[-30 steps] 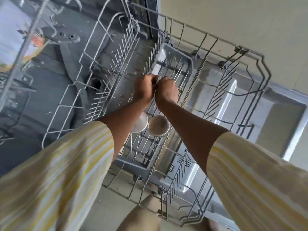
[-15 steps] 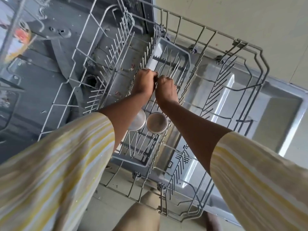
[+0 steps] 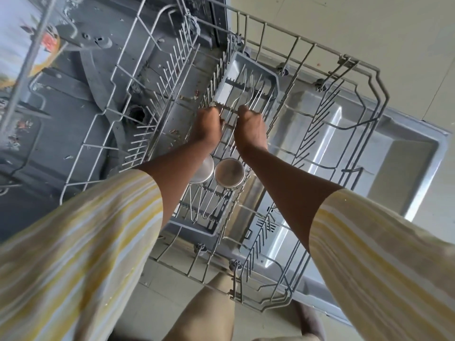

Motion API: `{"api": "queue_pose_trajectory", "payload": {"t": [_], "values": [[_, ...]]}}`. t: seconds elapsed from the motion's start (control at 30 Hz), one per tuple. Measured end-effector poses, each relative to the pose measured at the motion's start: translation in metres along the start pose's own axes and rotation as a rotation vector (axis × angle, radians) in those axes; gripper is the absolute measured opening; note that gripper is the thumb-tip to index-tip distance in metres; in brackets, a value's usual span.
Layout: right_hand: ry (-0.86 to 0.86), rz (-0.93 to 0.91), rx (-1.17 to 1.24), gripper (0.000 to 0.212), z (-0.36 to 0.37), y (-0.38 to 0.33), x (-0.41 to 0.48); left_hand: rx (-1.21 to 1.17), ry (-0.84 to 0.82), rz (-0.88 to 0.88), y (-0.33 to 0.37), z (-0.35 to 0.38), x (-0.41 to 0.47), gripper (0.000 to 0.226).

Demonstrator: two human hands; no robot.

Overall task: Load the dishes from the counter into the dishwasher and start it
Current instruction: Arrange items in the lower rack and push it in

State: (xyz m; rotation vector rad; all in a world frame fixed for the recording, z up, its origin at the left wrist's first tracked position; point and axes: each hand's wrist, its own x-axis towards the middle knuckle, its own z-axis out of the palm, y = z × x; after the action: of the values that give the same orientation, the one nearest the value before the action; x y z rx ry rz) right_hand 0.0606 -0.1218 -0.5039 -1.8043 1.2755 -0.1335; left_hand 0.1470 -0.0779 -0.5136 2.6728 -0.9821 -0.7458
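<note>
Two curled grips, left hand (image 3: 206,129) and right hand (image 3: 250,130), seat forks (image 3: 246,93) in basket (image 3: 276,78) at 12 o'clock; next, likely release.

We see bright, soft daylight over the grey wire dishwasher rack (image 3: 369,77), and the shadows are faint. Beneath the rack, white glare streaks burn out on the stainless steel inner door panel (image 3: 332,134). At the rack's middle the thin steel forks (image 3: 246,89) glint sharply, while the left hand (image 3: 206,129) and right hand (image 3: 250,131) read dark. The rack's wires bow at its corners. Nearer us, the yellow-and-white striped sleeves (image 3: 73,254) smear softly. Left of the rack, the tub is dimmer and blurred.
</note>
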Motion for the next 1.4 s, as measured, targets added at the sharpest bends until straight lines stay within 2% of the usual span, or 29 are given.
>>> {"api": "queue_pose_trajectory", "payload": {"t": [0.1, 0.23, 0.43, 0.53, 0.7, 0.9, 1.07, 1.13, 1.2, 1.27, 1.33, 1.4], "values": [[-0.009, -0.173, -0.277, 0.027, -0.009, 0.007, -0.020, 0.098, 0.022, 0.099, -0.005, -0.006, -0.023, 0.028], [-0.107, -0.372, -0.425, 0.025, -0.023, 0.019, -0.056, 0.096, 0.096, 0.214, -0.009, -0.013, -0.072, 0.046], [-0.262, -0.454, -0.553, 0.054, -0.050, 0.028, -0.116, 0.005, 0.070, 0.092, 0.007, -0.020, -0.161, 0.053], [-0.231, -0.575, -0.654, 0.061, -0.063, 0.027, -0.152, -0.026, 0.109, 0.037, 0.016, -0.019, -0.208, 0.052], [-0.229, -0.809, -0.761, 0.064, -0.090, 0.016, -0.215, -0.163, 0.249, -0.155, 0.024, -0.035, -0.288, 0.050], [-0.351, -1.164, -0.881, 0.050, -0.122, -0.026, -0.314, -0.151, 0.393, -0.386, 0.020, -0.075, -0.418, 0.052], [-0.420, -1.376, -0.767, 0.046, -0.142, -0.085, -0.406, -0.281, 0.567, -0.693, 0.010, -0.125, -0.545, 0.051], [-0.423, -1.447, -0.754, 0.044, -0.142, -0.113, -0.446, -0.226, 0.659, -0.794, 0.008, -0.147, -0.593, 0.049], [-0.466, -1.520, -0.727, 0.054, -0.143, -0.145, -0.491, -0.208, 0.655, -0.837, -0.001, -0.170, -0.637, 0.064], [-0.495, -1.599, -0.675, 0.055, -0.143, -0.174, -0.533, -0.151, 0.718, -0.898, -0.014, -0.193, -0.672, 0.070], [-0.553, -1.693, -0.657, 0.056, -0.137, -0.201, -0.569, -0.177, 0.815, -0.960, -0.013, -0.227, -0.705, 0.055], [-0.606, -1.776, -0.721, 0.063, -0.129, -0.229, -0.602, -0.304, 0.938, -1.038, -0.017, -0.261, -0.735, 0.043]]}}
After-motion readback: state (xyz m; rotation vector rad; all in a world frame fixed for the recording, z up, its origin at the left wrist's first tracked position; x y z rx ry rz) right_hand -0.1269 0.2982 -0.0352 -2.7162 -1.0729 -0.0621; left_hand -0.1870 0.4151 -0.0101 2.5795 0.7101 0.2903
